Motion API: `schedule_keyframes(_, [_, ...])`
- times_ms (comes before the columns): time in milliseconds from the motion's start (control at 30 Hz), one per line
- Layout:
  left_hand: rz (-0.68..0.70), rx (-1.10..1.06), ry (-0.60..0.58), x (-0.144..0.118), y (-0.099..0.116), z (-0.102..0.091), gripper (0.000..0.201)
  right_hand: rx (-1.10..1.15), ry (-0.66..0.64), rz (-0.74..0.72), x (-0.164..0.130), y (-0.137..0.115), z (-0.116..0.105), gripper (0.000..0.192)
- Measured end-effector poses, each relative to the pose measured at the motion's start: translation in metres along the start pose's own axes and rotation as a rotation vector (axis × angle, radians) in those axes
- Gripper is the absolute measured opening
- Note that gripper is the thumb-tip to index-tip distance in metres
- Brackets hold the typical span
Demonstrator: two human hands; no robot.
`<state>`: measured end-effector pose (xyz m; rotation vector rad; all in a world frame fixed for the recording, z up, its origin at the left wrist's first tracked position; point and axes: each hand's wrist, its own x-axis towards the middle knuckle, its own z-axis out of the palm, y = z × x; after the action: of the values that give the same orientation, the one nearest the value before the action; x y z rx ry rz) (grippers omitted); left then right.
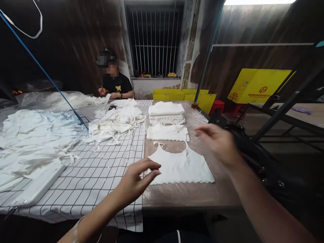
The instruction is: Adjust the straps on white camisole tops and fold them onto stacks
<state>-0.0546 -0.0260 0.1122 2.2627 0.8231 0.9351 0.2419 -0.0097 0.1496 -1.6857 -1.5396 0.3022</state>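
A white camisole (181,167) lies flat on the table (184,196). The left hand (135,179), thumb and fingers parted, is at its left edge; the right hand (220,143), loosely extended, holds nothing.

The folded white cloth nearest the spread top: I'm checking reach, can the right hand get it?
Probably yes: the right hand hovers beside the folded white cloth, with no visible obstacle between.

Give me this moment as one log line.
left hand: open, by left edge of top, contact unclear | right hand: raised at top's right, blurred | top: spread flat | folded pile: beyond top
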Motion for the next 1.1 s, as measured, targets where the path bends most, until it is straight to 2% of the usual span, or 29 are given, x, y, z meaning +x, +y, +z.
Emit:
schedule_keyframes(100, [0.022,0.297,-0.346,0.0,-0.053,0.055,0.051,-0.09,-0.204,0.112,0.021,0.02,0.068,0.012])
schedule_keyframes(167, [0.014,0.408,-0.518,-0.006,-0.078,0.079,0.068,-0.154,-0.326,0.173,0.041,0.034,0.114,0.01])
schedule_keyframes(200, [0.009,0.433,-0.558,-0.009,-0.086,0.085,0.071,-0.167,-0.366,0.188,0.051,0.039,0.133,0.008])
schedule_keyframes(267, [0.009,0.454,-0.562,-0.013,-0.095,0.091,0.072,-0.165,-0.408,0.206,0.069,0.047,0.161,0.006])
schedule_keyframes(367, [0.026,0.463,-0.547,-0.015,-0.096,0.091,0.073,-0.14,-0.42,0.253,0.092,0.051,0.179,0.011])
schedule_keyframes(500, [-0.004,0.427,-0.579,-0.014,-0.092,0.09,0.076,-0.004,-0.291,0.318,0.128,0.046,0.181,0.011])
schedule_keyframes(600, [-0.029,0.402,-0.597,-0.014,-0.09,0.091,0.078,0.187,-0.189,0.382,0.157,0.036,0.177,0.009])
schedule_keyframes(700, [-0.031,0.386,-0.594,-0.013,-0.09,0.091,0.079,0.417,-0.141,0.431,0.177,0.024,0.171,0.011])
schedule_keyframes(867, [-0.056,0.338,-0.616,-0.011,-0.089,0.091,0.081,0.73,-0.131,0.431,0.186,0.01,0.154,0.015])
schedule_keyframes(1000, [-0.083,0.277,-0.641,-0.01,-0.087,0.088,0.084,0.976,-0.068,0.413,0.191,0.002,0.136,0.019])
schedule_keyframes(1067, [-0.112,0.197,-0.629,-0.006,-0.085,0.086,0.084,1.055,-0.08,0.322,0.185,-0.005,0.126,0.019])
schedule_keyframes(1100, [-0.152,0.119,-0.598,-0.001,-0.083,0.085,0.083,1.062,-0.127,0.237,0.178,-0.01,0.12,0.019])
